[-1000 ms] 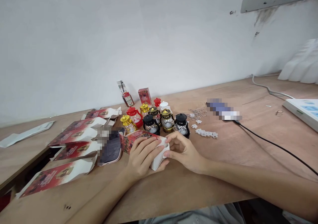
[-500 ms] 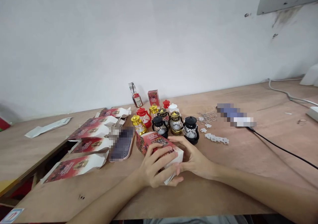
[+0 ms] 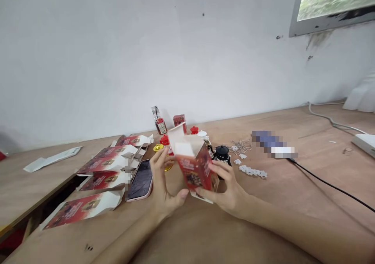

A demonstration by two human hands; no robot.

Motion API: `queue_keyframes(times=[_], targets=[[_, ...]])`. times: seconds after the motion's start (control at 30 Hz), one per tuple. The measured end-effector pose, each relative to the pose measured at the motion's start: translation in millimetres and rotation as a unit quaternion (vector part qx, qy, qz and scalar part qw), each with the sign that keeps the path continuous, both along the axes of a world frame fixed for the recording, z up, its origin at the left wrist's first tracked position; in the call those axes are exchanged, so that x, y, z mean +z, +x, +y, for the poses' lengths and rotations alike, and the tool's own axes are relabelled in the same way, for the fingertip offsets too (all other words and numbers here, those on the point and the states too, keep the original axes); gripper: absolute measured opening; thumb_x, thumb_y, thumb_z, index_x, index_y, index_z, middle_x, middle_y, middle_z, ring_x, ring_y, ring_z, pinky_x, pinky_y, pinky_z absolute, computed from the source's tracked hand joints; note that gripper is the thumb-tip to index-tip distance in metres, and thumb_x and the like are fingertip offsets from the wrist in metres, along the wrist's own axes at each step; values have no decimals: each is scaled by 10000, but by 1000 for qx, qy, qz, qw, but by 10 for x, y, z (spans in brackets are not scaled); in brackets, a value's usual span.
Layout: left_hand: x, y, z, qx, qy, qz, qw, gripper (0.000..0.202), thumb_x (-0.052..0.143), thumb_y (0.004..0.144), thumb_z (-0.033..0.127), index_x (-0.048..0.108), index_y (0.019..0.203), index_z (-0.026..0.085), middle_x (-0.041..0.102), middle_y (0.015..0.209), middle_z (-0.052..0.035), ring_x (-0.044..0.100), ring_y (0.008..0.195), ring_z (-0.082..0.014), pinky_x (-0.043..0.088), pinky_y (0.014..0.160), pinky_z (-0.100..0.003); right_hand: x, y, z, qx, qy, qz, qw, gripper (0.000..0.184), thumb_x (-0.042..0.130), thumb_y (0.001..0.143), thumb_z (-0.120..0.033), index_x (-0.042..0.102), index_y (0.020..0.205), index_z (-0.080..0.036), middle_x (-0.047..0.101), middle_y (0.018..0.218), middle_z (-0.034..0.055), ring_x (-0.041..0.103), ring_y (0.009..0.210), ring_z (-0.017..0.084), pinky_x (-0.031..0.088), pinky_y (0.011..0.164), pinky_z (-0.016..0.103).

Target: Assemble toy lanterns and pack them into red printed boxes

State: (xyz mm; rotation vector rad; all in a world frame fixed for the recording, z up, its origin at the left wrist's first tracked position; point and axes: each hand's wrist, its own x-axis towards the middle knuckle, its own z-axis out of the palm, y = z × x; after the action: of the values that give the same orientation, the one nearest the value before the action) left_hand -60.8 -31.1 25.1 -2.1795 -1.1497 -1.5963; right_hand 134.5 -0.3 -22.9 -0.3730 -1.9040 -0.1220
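Observation:
A red printed carton (image 3: 195, 174) stands tilted above the table, its white top flaps raised and the mouth gaping. My right hand (image 3: 228, 188) grips it from the right, fingers on the side and thumb across the lower front. To the left of the carton, my left hand (image 3: 165, 186) is spread, thumb and fingers apart, holding nothing. Behind the carton are small lanterns, mostly hidden: a black lantern (image 3: 222, 153), a gold lantern (image 3: 158, 147), a red lantern (image 3: 164, 140) and a white lantern (image 3: 202, 133).
Several flattened cartons (image 3: 80, 209) lie at the left beside a phone (image 3: 140, 182). A closed red box (image 3: 179, 119) and a small bottle (image 3: 160, 124) stand by the wall. White tags (image 3: 252, 172), thin wire pieces (image 3: 241, 145) and a cabled blue device (image 3: 269, 141) lie right.
The carton has been turned upright, and its flaps now show open at the top. My left hand has let go of it and moved left; my right hand still grips it.

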Motion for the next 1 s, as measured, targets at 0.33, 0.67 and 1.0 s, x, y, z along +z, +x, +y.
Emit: queue_keyframes(times=[0.33,0.67,1.0], targets=[[11,39,-67,-75,-78,22,994,577,656,725,284,345,1207,218,480,1079,-96,553,957,-217,518,764,-354,145,120,-91,2,35,-95,995,556,611,779,-505,455,1294,-366,494,1357,37,420,1230,257,361,1036,468],[-169,43,1,-11,6,35,999,645,667,730,360,255,1208,225,380,1069,-79,538,908,-185,523,710,-322,209,138,-50,-125,9,-56,991,498,559,821,-397,451,1301,-318,544,1311,29,459,1140,287,259,1030,475],[-187,-9,79,-20,24,27,999,721,700,715,370,240,1248,215,392,1139,-101,558,970,-199,521,756,-328,339,233,140,-249,-84,3,965,442,512,853,-285,412,1278,-216,468,1274,134,418,1180,301,319,965,496]])
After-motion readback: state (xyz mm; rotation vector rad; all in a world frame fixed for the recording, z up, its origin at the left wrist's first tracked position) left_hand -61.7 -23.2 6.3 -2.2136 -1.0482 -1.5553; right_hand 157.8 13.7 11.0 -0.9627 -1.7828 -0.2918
